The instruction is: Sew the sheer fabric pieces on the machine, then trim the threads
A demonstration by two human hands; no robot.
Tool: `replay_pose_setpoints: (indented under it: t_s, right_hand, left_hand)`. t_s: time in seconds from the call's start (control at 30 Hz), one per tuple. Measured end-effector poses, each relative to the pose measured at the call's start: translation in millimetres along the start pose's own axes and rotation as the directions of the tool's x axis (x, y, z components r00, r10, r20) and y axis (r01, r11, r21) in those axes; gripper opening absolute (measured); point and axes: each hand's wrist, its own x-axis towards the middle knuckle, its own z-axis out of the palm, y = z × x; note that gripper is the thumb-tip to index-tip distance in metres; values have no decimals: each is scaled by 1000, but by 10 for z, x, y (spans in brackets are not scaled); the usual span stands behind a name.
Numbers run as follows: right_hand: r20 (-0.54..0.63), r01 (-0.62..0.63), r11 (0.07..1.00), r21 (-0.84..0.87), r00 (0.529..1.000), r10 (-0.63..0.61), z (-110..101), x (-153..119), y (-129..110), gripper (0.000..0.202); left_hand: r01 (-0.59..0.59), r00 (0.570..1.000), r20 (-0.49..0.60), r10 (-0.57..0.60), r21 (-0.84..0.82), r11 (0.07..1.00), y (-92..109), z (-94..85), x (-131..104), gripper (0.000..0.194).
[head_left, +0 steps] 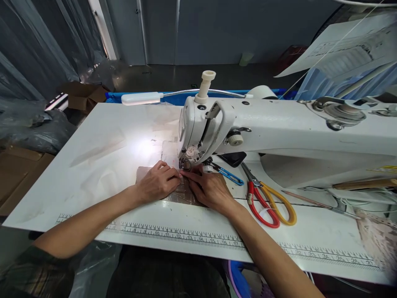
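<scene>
Left hand [159,181] palm down, fingers bent, just left of sewing machine [273,124] head. Right hand [213,188] palm down beneath it, index pointing left, thumb apart. Bare forearms [96,217] converge toward machine head.

My left grip [159,181] and right grip [212,189] rest on brown cloth [182,198] at the head of the white sewing machine [273,124], fingertips close together, while scissors [269,201] and blue-handled snips [231,175] lie to the right on my table [102,182].

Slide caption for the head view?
Left hand and right hand on brown material at a white sewing machine, scissors to the right.
</scene>
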Motion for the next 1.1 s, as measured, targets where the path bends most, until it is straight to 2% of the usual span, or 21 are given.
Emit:
replay_pose_setpoints:
  t_s: [0.1, 0.23, 0.47, 0.73, 0.97, 1.1]
  right_hand:
    - [3, -5, 1000, -24, 1000, 5, -4, 0, -4, 37]
    - [5, -12, 1000, -23, 1000, 13, 18, -8, 17, 38]
    - [-39, 64, 995, 76, 997, -61, 26, -31, 66, 35]
    - [-20, 87, 996, -23, 996, -87, -4, -8, 33, 36]
    - [0, 45, 982, -181, 999, -45, -41, 41, -46, 38]
    - [-17, 44, 994, -97, 999, -46, -62, 30, -55, 37]
  left_hand:
    - [-54, 998, 15, 53, 45, 998, 3, -7, -8, 19]
    - [-53, 995, 81, 54, -9, 999, 22, -71, -3, 20]
    - [-39, 997, 67, 45, -76, 996, 70, -137, 1, 21]
    - [47, 997, 66, -40, -108, 993, 77, -125, -40, 21]
    - [16, 998, 65, -14, -26, 1000, 48, -122, -26, 25]
    - [12, 994, 108, -12, 0, 1000, 34, -110, -13, 27]
